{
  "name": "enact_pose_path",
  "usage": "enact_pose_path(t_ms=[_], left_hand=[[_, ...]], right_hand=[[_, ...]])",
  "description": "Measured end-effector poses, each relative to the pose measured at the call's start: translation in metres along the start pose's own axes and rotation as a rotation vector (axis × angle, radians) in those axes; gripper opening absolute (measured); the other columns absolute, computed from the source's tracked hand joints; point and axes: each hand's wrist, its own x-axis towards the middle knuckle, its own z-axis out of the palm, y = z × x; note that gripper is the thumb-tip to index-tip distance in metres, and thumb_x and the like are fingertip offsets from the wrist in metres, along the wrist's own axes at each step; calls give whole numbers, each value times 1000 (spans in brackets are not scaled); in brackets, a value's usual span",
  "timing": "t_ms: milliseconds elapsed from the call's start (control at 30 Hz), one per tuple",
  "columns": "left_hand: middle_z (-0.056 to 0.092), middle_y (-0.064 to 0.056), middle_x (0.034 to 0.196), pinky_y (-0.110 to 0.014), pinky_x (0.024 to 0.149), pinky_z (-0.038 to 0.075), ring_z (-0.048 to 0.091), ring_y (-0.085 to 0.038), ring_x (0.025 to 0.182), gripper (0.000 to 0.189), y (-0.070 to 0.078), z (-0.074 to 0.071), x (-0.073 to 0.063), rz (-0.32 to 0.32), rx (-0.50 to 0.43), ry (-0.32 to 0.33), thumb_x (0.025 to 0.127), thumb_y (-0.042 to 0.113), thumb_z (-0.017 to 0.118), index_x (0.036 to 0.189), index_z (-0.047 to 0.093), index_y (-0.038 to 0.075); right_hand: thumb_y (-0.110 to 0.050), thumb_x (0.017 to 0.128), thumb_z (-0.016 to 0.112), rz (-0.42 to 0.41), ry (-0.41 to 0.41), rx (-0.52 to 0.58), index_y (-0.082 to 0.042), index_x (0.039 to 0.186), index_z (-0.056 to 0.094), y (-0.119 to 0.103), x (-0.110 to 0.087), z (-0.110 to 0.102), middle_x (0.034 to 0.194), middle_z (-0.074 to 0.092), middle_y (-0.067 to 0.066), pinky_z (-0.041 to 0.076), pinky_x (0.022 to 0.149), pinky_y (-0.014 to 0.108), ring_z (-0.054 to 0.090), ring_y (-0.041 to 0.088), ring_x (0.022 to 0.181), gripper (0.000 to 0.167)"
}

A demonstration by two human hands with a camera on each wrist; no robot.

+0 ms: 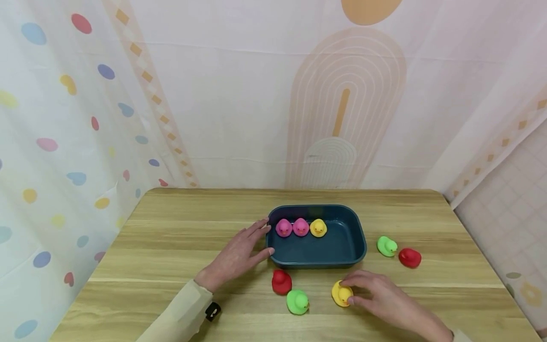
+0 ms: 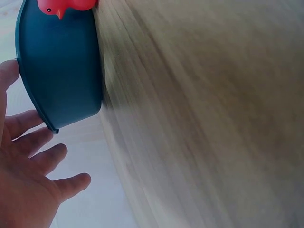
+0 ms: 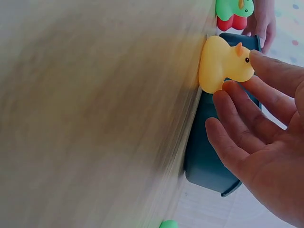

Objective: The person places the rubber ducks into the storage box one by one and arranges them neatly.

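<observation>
Right hand (image 1: pixel 381 298): thumb and forefinger on opposite sides of a yellow rubber duck (image 1: pixel 341 293), a fingertip pinch by the look of it, firmness not clear; the other fingers (image 3: pixel 235 123) extended behind it, not wrapped round. Duck sits upright on the desk (image 1: pixel 171 237), near side of the dark teal tray (image 1: pixel 337 247), apart from it, in front of its right half. Beak points away from the tray, toward the person; long axis, tail to beak, runs roughly across the line of the tray's near rim, a little slanted, tail end nearer the tray. Weak point, as I judge it: tips alone on rounded sides, so an uneven squeeze could make the duck twist or pop free. A low lift toward the tray could snag its near wall. Left hand (image 1: pixel 232 258): fingers spread, clasping nothing, tips against the tray's left rim; with no real hold there, a bump might shove the tray. In the tray's far left part, a close row, easily jostled: two pink ducks (image 1: pixel 284 228), then a second yellow duck (image 1: pixel 318 228). Before the tray's left half, a red duck (image 1: pixel 281 282) and a green duck (image 1: pixel 297 302); right of the tray, another such pair (image 1: pixel 386 246), which a wide sweep of the right hand could brush.
</observation>
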Motion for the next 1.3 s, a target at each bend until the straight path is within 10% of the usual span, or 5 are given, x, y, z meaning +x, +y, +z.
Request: enact_pose_path(t_ms=[800,1300], left_hand=[[36,-9,165,-57,116,38,41,-37,147,64,1,0,-1,-29,-36,-12,103,44,63,151,52,3],[34,-8,166,-56,117,37,39,-36,148,65,2,1,-1,-55,-61,-18,103,44,64,152,51,3]], right_hand=[[-33,100,71,-61,77,26,-19,125,74,-16,0,-7,122,71,-7,58,92,30,64,11,108,28],[-13,94,78,-220,301,-42,-18,118,76,-28,6,-14,115,71,-7,60,85,31,68,12,102,25]])
